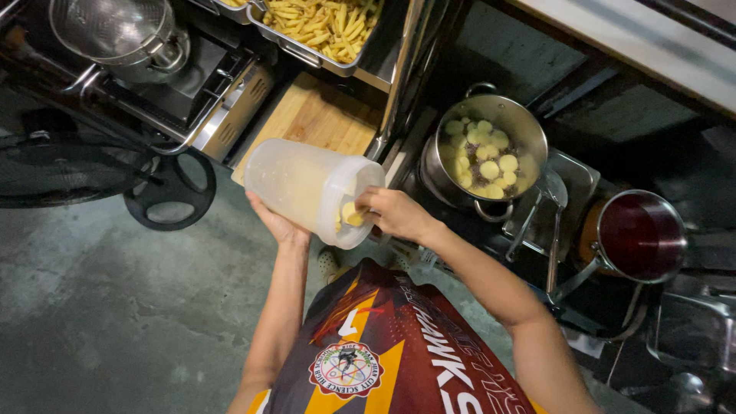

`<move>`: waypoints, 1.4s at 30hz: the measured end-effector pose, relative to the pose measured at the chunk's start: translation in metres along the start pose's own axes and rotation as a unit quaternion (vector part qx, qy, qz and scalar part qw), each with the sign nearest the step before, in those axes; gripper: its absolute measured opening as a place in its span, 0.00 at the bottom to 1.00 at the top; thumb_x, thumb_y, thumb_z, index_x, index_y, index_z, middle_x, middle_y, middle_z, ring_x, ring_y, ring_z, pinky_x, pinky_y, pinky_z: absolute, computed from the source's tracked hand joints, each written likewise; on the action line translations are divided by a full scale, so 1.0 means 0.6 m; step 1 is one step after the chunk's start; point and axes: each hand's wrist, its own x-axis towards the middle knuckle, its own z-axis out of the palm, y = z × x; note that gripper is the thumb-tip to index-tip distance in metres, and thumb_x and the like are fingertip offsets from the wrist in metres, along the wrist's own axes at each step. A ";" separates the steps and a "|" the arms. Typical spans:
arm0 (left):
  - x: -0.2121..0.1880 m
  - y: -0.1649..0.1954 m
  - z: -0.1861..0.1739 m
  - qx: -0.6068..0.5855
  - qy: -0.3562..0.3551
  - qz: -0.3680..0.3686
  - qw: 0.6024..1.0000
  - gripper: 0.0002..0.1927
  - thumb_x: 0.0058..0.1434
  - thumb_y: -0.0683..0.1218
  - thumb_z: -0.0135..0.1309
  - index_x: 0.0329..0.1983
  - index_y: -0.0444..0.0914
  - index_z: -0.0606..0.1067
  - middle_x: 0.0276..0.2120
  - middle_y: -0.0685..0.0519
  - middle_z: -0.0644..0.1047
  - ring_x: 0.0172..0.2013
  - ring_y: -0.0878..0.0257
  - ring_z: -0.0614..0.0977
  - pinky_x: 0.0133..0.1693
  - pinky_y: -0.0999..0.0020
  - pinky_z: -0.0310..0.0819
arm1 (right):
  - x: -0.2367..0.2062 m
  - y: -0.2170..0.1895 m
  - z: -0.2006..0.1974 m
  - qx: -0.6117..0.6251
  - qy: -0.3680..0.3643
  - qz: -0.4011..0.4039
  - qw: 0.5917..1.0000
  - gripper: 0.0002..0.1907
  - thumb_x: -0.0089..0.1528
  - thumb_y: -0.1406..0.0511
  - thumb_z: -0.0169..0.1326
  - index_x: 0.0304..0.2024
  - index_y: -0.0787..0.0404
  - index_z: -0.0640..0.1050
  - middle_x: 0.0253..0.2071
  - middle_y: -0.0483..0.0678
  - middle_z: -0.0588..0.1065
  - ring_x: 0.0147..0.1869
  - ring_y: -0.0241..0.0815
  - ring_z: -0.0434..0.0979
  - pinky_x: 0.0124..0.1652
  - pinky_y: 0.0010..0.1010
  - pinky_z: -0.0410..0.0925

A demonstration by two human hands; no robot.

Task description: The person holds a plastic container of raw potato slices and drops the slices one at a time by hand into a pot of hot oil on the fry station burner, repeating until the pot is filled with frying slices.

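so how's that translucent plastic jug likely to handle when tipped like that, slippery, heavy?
The jug looks thin-walled and nearly empty, so probably light. It lies tilted on its side, cradled from below by the left hand, so it may roll off if that support shifts. The right hand reaches into its mouth near pale slices; if those are wet, the rim is likely slick.

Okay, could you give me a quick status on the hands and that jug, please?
Left hand cradles the tilted translucent jug from below. Right hand reaches into its mouth at the pale slices. Pot of slices beside, nothing between.
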 end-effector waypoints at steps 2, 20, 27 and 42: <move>0.003 0.004 -0.005 0.014 -0.033 0.035 0.999 0.42 0.65 0.73 0.39 0.72 0.42 0.64 0.69 0.50 0.69 0.66 0.52 0.72 0.67 0.54 0.66 | -0.020 0.002 -0.007 0.041 0.033 0.017 0.998 0.11 0.57 0.71 0.58 0.43 0.63 0.77 0.41 0.50 0.77 0.44 0.45 0.81 0.45 0.34 0.74; -0.029 0.011 0.006 -0.001 -0.088 0.009 0.996 0.43 0.66 0.73 0.38 0.75 0.43 0.62 0.72 0.51 0.67 0.70 0.52 0.70 0.71 0.53 0.65 | -0.178 0.300 -0.244 -0.218 0.198 0.253 0.922 0.16 0.62 0.68 0.59 0.53 0.60 0.78 0.48 0.58 0.79 0.54 0.60 0.78 0.53 0.47 0.70; -0.034 0.016 0.008 0.022 -0.105 0.019 0.994 0.44 0.67 0.74 0.39 0.76 0.42 0.60 0.73 0.50 0.65 0.71 0.52 0.68 0.72 0.53 0.64 | -0.189 0.247 -0.269 -0.303 0.159 0.263 0.902 0.28 0.56 0.69 0.62 0.60 0.55 0.79 0.47 0.56 0.73 0.54 0.57 0.72 0.53 0.44 0.67; -0.022 -0.014 0.037 0.035 -0.086 0.015 0.996 0.44 0.64 0.74 0.43 0.72 0.39 0.63 0.68 0.49 0.70 0.66 0.52 0.72 0.67 0.54 0.66 | -0.019 -0.001 0.003 -0.129 -0.104 0.143 0.976 0.20 0.59 0.59 0.57 0.53 0.59 0.79 0.49 0.58 0.78 0.53 0.58 0.80 0.52 0.43 0.72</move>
